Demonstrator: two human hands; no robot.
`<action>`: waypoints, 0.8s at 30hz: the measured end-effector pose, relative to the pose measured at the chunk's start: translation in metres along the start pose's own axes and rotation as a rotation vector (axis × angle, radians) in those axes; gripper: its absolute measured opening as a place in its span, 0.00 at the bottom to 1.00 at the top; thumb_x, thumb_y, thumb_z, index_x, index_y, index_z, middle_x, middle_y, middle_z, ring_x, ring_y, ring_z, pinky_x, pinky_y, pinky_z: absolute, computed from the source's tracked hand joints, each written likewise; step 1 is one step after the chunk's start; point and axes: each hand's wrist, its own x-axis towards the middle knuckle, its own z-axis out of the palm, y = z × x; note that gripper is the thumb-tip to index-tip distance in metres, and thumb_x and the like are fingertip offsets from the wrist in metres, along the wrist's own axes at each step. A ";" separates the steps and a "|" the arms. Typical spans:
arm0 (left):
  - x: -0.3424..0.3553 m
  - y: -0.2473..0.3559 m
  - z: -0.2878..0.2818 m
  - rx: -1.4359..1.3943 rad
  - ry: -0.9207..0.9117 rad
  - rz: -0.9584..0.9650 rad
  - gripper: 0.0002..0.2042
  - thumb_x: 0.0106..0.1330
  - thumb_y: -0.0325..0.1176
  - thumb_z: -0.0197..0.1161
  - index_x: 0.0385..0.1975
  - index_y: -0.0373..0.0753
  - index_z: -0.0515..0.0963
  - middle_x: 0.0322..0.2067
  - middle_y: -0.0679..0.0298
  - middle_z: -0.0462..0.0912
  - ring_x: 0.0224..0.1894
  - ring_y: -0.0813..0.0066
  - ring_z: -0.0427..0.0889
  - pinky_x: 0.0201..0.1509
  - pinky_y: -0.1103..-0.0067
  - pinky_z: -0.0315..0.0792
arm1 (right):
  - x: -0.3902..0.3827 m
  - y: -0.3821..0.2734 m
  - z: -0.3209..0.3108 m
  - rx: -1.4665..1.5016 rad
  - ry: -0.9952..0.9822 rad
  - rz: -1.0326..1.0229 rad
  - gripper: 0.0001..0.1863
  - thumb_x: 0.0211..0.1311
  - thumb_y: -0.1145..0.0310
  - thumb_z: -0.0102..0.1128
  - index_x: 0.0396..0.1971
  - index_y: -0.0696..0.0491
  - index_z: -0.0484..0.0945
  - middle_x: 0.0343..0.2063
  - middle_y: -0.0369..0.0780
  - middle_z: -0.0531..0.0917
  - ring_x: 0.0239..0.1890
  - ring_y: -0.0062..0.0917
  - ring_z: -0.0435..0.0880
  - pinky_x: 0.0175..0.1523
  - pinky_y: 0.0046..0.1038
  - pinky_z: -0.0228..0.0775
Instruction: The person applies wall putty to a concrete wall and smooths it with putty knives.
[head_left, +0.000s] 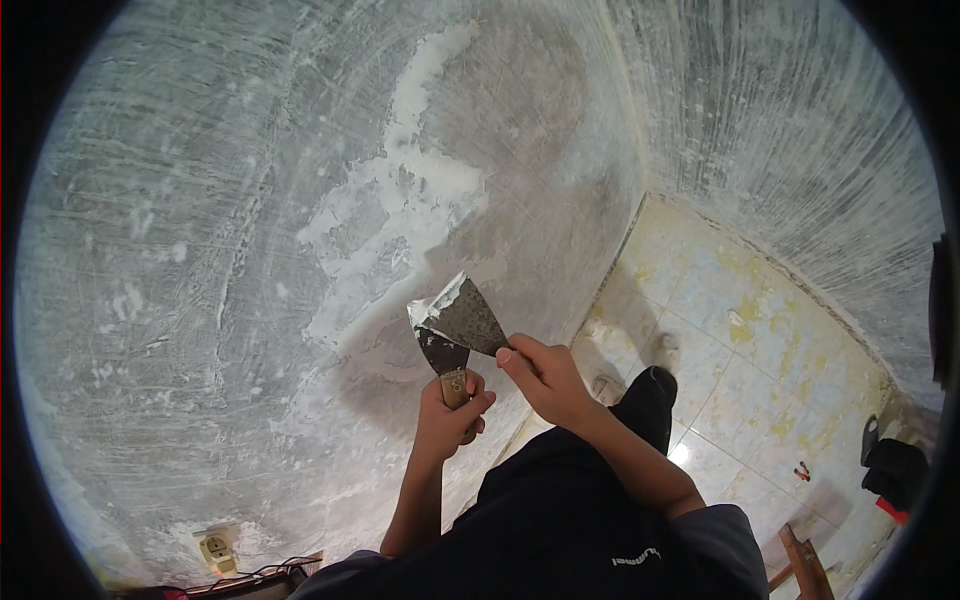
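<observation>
Overlap below the white patch (430, 195)

A wall socket (215, 549) sits to its lower left. Under the patch, the left hand (450, 421) grips a wooden-handled scraper (453, 388), overlapped by a wider scraper (471, 319) that the right hand (554, 384), at the patch's lower right, clasps.

White lettering (637, 556), one short word, on the front of the person's dark top (565, 510)
</observation>
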 end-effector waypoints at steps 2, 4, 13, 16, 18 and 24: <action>0.001 0.009 0.007 0.006 -0.001 0.018 0.15 0.62 0.19 0.68 0.30 0.43 0.67 0.26 0.71 0.73 0.16 0.84 0.75 0.17 0.84 0.67 | -0.002 -0.020 -0.015 -0.166 -0.019 -0.007 0.19 0.77 0.57 0.57 0.30 0.57 0.73 0.13 0.44 0.68 0.14 0.33 0.69 0.24 0.35 0.61; 0.002 0.018 0.011 0.006 0.004 0.035 0.14 0.62 0.19 0.68 0.30 0.44 0.67 0.26 0.71 0.73 0.16 0.84 0.75 0.17 0.84 0.67 | -0.005 -0.035 -0.030 -0.329 -0.014 0.057 0.17 0.75 0.57 0.59 0.32 0.56 0.77 0.13 0.45 0.69 0.16 0.41 0.67 0.25 0.36 0.62; -0.006 0.034 0.021 -0.227 0.173 0.148 0.14 0.62 0.19 0.69 0.30 0.44 0.68 0.29 0.71 0.75 0.17 0.83 0.75 0.17 0.84 0.65 | 0.047 -0.031 -0.088 -0.080 0.010 0.109 0.19 0.78 0.55 0.55 0.33 0.57 0.77 0.13 0.35 0.69 0.17 0.16 0.68 0.25 0.26 0.60; -0.018 0.039 0.033 -0.261 0.217 0.158 0.14 0.62 0.17 0.67 0.30 0.43 0.67 0.28 0.70 0.74 0.18 0.84 0.73 0.16 0.84 0.69 | 0.098 -0.010 -0.053 0.140 0.030 0.026 0.20 0.82 0.53 0.49 0.34 0.54 0.73 0.14 0.31 0.71 0.17 0.15 0.69 0.24 0.23 0.61; -0.027 0.040 0.035 -0.255 0.265 0.164 0.14 0.61 0.16 0.65 0.29 0.43 0.67 0.28 0.69 0.73 0.19 0.86 0.72 0.15 0.85 0.71 | 0.119 -0.007 -0.013 0.186 0.082 0.030 0.20 0.83 0.52 0.45 0.35 0.53 0.71 0.14 0.33 0.71 0.16 0.15 0.70 0.23 0.23 0.61; -0.044 0.042 0.027 -0.340 0.374 0.132 0.14 0.61 0.15 0.66 0.29 0.42 0.68 0.28 0.68 0.74 0.16 0.82 0.75 0.16 0.84 0.68 | 0.140 -0.022 0.046 0.591 -0.014 0.119 0.20 0.84 0.48 0.35 0.41 0.49 0.67 0.15 0.38 0.74 0.13 0.20 0.69 0.19 0.24 0.61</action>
